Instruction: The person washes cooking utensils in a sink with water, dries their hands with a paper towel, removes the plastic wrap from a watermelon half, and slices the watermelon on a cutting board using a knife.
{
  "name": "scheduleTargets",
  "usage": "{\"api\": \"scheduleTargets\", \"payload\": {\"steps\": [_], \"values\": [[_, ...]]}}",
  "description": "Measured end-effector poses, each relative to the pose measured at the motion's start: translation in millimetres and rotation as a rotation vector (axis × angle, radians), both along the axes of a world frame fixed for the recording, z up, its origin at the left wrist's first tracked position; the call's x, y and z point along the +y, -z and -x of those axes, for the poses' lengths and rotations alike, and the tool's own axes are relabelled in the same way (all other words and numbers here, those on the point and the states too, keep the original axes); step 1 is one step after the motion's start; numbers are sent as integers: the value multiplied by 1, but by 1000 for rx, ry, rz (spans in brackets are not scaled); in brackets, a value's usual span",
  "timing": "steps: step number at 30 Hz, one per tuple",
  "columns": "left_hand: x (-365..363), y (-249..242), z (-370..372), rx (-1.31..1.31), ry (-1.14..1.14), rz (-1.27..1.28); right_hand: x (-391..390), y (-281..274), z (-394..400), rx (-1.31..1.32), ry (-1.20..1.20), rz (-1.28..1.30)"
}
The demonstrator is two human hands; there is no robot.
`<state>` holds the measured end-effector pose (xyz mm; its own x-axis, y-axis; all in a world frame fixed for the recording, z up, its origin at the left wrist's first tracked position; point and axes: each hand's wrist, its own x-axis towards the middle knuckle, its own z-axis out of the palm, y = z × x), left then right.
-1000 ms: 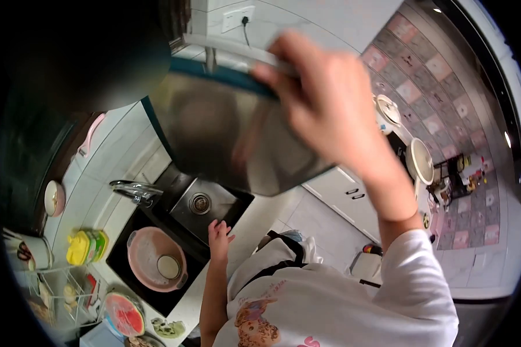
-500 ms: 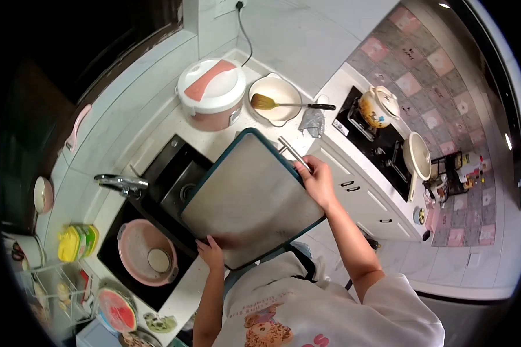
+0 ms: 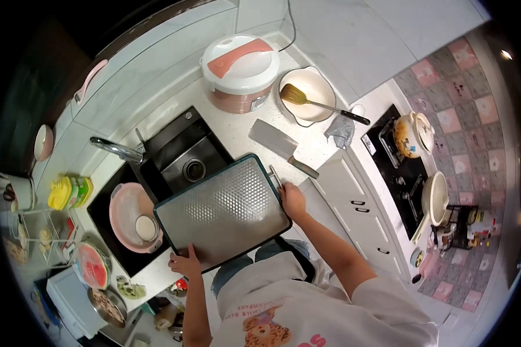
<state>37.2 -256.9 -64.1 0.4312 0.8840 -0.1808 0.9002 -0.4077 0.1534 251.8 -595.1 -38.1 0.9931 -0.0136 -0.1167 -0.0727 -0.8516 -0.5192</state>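
A metal cutting board (image 3: 223,211) with a dark green rim lies tilted between my two hands, over the counter edge and partly over the sink. My left hand (image 3: 186,263) grips its lower left edge, thumb on the face. On the right, my right hand (image 3: 292,199) is closed on the board's edge, beside a metal handle (image 3: 275,175). A cleaver (image 3: 275,139) with a wooden handle rests on the counter beyond the board. The black sink (image 3: 182,150) shows its drain, and a pink basin (image 3: 130,211) with a small white bowl (image 3: 146,228) sits in its left part.
Behind stand a rice cooker (image 3: 240,75) and a white pan (image 3: 312,89) with a spatula across it. The faucet (image 3: 117,150) reaches over the sink. A stove (image 3: 396,168) with pots is at right; cut watermelon (image 3: 92,265) and a bowl (image 3: 107,306) are at lower left.
The board has moved down and left, lying flatter, with its textured face now clear. Both hands moved with it. The cleaver and more of the sink have come into view.
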Motion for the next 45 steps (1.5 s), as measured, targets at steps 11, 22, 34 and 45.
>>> {"api": "scheduleTargets", "payload": {"steps": [11, 22, 34, 45], "values": [[-2, -23, 5, -54, -65, 188, -82, 6, -78, -95, -315, 323], [-76, -32, -43, -77, -61, 222, -53, -74, -34, -201, -443, 41], [-86, -36, -69, -263, 119, 349, 61, -112, -40, -115, -627, -134], [189, -74, -315, -523, 791, 291, 191, -192, -64, -222, -854, 180]]}}
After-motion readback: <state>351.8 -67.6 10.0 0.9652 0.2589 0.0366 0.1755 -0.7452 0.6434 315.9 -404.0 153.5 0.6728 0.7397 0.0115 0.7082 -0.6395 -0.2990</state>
